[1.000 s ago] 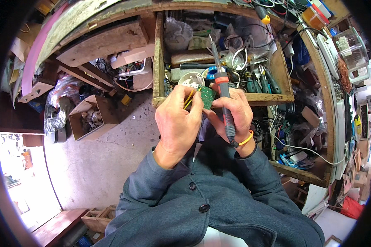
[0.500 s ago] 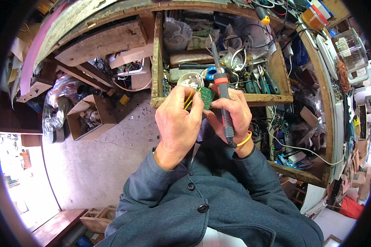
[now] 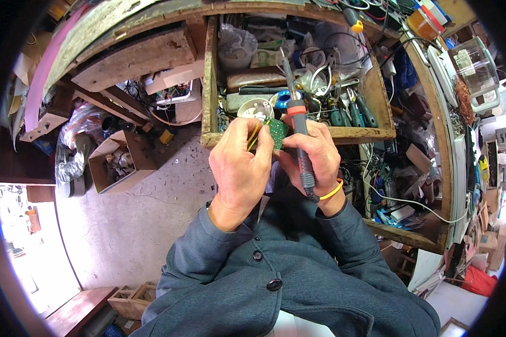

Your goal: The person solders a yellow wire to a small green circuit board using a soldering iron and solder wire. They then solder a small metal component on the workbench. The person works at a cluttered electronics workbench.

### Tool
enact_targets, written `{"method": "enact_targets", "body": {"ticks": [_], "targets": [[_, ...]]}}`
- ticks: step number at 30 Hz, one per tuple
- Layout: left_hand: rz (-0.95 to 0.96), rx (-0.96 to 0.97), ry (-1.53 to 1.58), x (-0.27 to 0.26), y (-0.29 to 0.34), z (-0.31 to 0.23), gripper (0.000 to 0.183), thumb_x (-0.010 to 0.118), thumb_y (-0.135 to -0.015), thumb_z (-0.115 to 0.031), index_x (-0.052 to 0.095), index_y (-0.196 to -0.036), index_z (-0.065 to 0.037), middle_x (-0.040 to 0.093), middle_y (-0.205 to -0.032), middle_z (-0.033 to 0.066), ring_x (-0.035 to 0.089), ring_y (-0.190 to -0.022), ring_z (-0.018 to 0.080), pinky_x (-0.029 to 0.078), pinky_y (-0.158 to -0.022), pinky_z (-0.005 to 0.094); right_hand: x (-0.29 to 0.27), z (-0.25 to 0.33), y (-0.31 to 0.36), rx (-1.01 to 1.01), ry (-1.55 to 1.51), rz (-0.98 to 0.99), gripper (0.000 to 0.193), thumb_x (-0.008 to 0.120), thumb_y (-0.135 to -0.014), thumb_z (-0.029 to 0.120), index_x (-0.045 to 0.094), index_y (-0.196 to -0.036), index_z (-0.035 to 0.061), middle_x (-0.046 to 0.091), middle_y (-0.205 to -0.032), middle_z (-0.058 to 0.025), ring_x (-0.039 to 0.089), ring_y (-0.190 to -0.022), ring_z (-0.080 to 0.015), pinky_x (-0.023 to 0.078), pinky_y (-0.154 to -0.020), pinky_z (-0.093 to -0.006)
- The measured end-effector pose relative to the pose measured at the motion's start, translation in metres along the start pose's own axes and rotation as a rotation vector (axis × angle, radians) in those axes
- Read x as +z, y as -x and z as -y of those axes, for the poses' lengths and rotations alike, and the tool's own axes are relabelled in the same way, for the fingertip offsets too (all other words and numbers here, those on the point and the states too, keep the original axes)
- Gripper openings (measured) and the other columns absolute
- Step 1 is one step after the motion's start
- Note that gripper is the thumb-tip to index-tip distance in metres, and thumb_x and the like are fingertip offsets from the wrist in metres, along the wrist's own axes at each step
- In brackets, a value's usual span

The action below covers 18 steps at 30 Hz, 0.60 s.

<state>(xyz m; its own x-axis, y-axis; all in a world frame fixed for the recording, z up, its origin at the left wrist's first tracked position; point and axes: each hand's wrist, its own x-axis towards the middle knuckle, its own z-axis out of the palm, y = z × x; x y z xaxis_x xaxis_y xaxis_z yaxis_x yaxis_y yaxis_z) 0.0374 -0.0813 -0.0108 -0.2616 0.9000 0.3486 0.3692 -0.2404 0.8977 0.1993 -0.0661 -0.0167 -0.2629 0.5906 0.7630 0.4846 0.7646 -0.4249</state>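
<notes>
A small green circuit board [image 3: 277, 132] is held up between my hands, in front of an open drawer. My left hand [image 3: 237, 163] pinches its left edge, and a yellow wire [image 3: 253, 136] runs by those fingers. A soldering iron [image 3: 299, 121] with a red and dark handle lies across my right hand [image 3: 320, 156], its metal tip pointing up and away from the board. The right fingertips are closed at the board's right edge. Just beyond the board is a white round cup-like part [image 3: 255, 106], partly hidden by my left hand.
The wooden drawer [image 3: 343, 133] holds pliers [image 3: 365, 110], a blue tape-like roll [image 3: 284, 100], bags and cables. An open cardboard box [image 3: 143, 168] of parts sits on the floor at left. Right of me, a wooden shelf [image 3: 405, 237] is crowded with wires and tools.
The whole view has shifted slightly left. Both hands keep their grip; the board and the soldering iron have turned only slightly.
</notes>
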Motion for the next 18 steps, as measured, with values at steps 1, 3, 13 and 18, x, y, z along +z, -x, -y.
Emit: {"method": "enact_targets", "body": {"ticks": [1,3,13,18], "targets": [[-0.003,0.009,-0.007,0.000,0.000,0.001,0.011,0.077,-0.097,-0.008,0.069,-0.098,-0.001,0.072,-0.087,0.0133,0.069,-0.077,0.0275,0.055,-0.070,0.0381,0.000,0.000,0.000,-0.001,-0.002,-0.002,0.044,0.091,-0.076,0.005,0.069,-0.113,0.0113,0.076,-0.108,-0.0120,0.073,-0.103,-0.0346,0.058,-0.093,-0.0451],[-0.007,0.025,-0.022,0.000,0.001,0.003,0.009,0.076,-0.099,-0.006,0.071,-0.100,0.002,0.072,-0.085,0.0055,0.063,-0.077,0.0078,0.054,-0.070,0.0274,0.000,-0.001,0.000,-0.002,0.000,-0.001,0.044,0.091,-0.076,0.004,0.069,-0.113,0.0109,0.076,-0.109,-0.0121,0.073,-0.103,-0.0349,0.058,-0.093,-0.0453],[0.004,0.013,-0.042,0.000,-0.001,0.001,0.008,0.077,-0.097,-0.004,0.071,-0.099,0.001,0.072,-0.083,0.0061,0.063,-0.076,0.0076,0.054,-0.070,0.0278,-0.017,0.003,-0.002,-0.014,0.047,0.009,0.043,0.089,-0.085,0.015,0.069,-0.123,0.0073,0.076,-0.117,-0.0179,0.073,-0.106,-0.0380,0.057,-0.096,-0.0464],[0.006,0.022,-0.051,0.000,-0.002,-0.002,0.008,0.077,-0.097,-0.004,0.071,-0.098,0.002,0.072,-0.083,0.0058,0.062,-0.076,0.0076,0.053,-0.070,0.0276,-0.037,0.006,0.022,0.253,-0.402,-0.314,0.050,0.072,-0.099,0.024,0.055,-0.137,-0.0034,0.075,-0.103,-0.0229,0.077,-0.090,-0.0298,0.063,-0.084,-0.0433]]}}
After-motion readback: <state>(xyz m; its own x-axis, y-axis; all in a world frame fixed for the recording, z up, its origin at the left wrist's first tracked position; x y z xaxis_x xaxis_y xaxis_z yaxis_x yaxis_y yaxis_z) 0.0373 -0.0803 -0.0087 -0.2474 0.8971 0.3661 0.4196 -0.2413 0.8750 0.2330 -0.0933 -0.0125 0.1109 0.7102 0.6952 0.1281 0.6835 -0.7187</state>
